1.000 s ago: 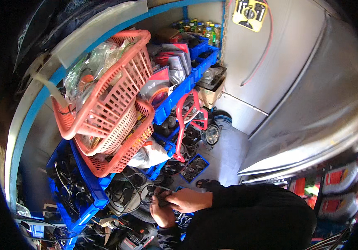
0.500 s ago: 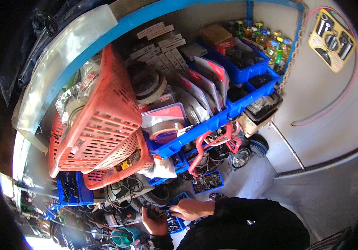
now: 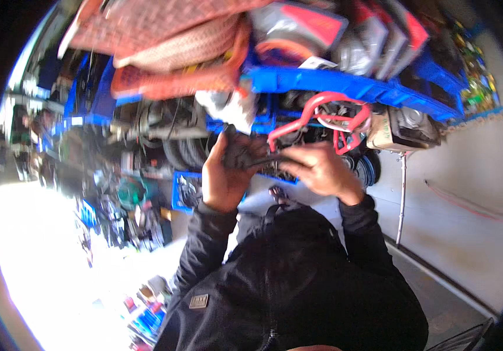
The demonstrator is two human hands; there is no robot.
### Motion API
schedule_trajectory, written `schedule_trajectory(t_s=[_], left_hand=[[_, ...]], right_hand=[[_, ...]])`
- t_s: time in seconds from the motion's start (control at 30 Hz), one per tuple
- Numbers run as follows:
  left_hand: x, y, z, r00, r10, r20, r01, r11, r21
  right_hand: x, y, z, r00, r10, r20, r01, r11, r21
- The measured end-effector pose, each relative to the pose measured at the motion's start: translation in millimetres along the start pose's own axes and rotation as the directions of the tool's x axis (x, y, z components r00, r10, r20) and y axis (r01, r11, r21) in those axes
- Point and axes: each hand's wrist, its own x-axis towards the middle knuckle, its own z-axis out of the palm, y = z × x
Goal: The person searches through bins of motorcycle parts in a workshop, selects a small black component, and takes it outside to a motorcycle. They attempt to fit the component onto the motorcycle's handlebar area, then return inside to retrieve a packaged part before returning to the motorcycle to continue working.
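Observation:
My left hand is upright with fingers round a dark part, blurred, whose exact form I cannot make out. My right hand has its fingers closed on a thin dark cable or strip that runs to that part. Both hands are in front of my black jacket. Just beyond them are a red tubular frame and a white bag.
Stacked pink baskets and a blue bin of blister packs are overhead. A cardboard box sits right of the red frame. Blue trays, tyres and a green object are lower left; a pale wall is at right.
The view has swung down toward my body and leftward, showing a bright area at left. My hands appear higher in the picture, still holding the dark part and the thin line.

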Motion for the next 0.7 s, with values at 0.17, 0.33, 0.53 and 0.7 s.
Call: schedule_trajectory(t_s=[0.17, 0.33, 0.53, 0.7], left_hand=[[-27.1, -9.1, 16.7, 1.0, 0.018, -0.022, -0.019, 0.998, -0.064], [-45.6, -8.5, 10.3, 0.997, 0.072, -0.011, -0.073, 0.985, -0.156], [-66.3, 1.3, -8.3, 0.972, 0.228, 0.056, -0.207, 0.947, -0.245], [-81.7, 12.3, -14.5, 0.968, 0.251, -0.023, -0.245, 0.915, -0.322]], right_hand=[[14.1, -28.6, -27.5, 0.997, -0.055, 0.063, 0.056, 0.998, -0.015], [29.3, -43.9, -23.2, 0.98, -0.084, 0.181, 0.093, 0.995, -0.041], [41.4, -55.5, 11.1, 0.983, -0.061, 0.172, 0.069, 0.997, -0.037], [51.5, -66.8, 34.7, 0.983, -0.057, 0.172, 0.059, 0.998, -0.007]])
